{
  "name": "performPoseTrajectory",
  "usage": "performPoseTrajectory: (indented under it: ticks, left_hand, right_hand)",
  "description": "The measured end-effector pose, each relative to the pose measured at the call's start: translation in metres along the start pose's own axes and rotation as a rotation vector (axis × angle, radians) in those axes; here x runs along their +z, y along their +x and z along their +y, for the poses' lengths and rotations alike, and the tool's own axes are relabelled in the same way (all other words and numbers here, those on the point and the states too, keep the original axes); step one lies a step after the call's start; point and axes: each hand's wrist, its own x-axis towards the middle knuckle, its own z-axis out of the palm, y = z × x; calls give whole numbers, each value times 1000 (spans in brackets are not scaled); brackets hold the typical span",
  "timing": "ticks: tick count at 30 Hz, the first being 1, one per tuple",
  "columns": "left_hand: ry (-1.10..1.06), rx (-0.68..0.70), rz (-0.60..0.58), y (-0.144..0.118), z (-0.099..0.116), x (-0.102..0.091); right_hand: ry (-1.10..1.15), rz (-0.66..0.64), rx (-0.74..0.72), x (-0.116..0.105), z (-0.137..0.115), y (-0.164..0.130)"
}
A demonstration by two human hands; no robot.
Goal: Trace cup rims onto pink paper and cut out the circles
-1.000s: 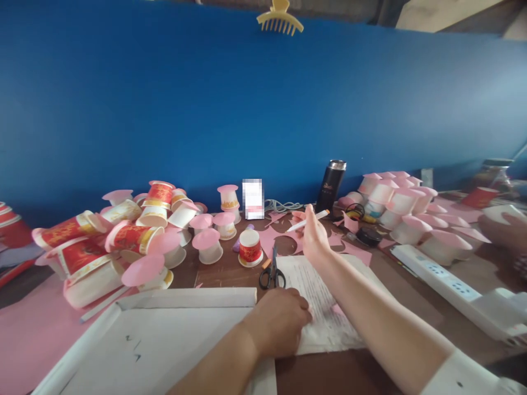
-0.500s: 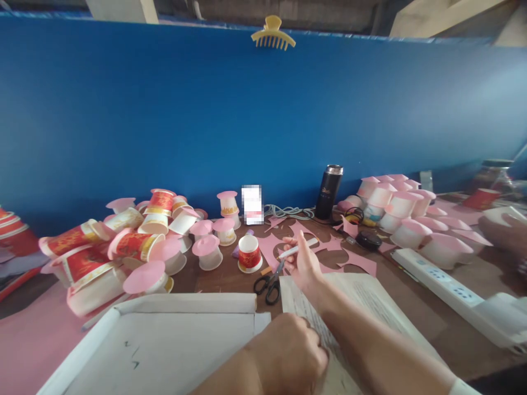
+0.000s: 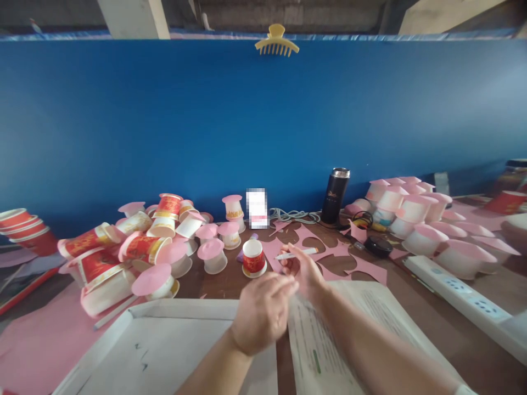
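Observation:
My right hand point(image 3: 305, 272) holds a slim white pen point(image 3: 310, 251) with an orange end between its fingers, above pink paper scraps point(image 3: 368, 267) with round cut-outs. My left hand point(image 3: 265, 310) is just in front and to the left, its fingers bent and pressed together; whatever they may hold is hidden. Close behind the left hand stands a red and white paper cup point(image 3: 252, 258), upright on a second cup's rim or base. The scissors seen earlier by the cup are hidden behind my left hand. A printed sheet point(image 3: 382, 312) lies beneath my right forearm.
Joined paper cups with pink discs pile up at left point(image 3: 142, 249) and right point(image 3: 424, 236). A white box lid point(image 3: 197, 345) lies at front left, a power strip point(image 3: 461, 291) at right. A black flask point(image 3: 335, 195) and a phone point(image 3: 256, 208) stand by the blue partition point(image 3: 206, 120).
My left hand has moved forward and up, from over the lid's corner and sheet to beside my right hand, covering the scissors. The pen lies more level. The view has shifted slightly.

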Motion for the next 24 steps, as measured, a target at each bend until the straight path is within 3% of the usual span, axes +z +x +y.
performPoseTrajectory:
  ticks: [4, 7, 18, 24]
  left_hand:
    - [201, -217, 266, 3, -26, -6]
    - [285, -383, 380, 4, -43, 0]
    - [20, -547, 198, -7, -74, 33]
    - [-86, -656, 269, -8, -75, 28]
  right_hand:
    - [30, 20, 6, 1, -1, -1]
    - [43, -30, 32, 3, -3, -3]
    - [-2, -101, 16, 6, 0, -1]
    - [-26, -133, 14, 5, 1, -2]
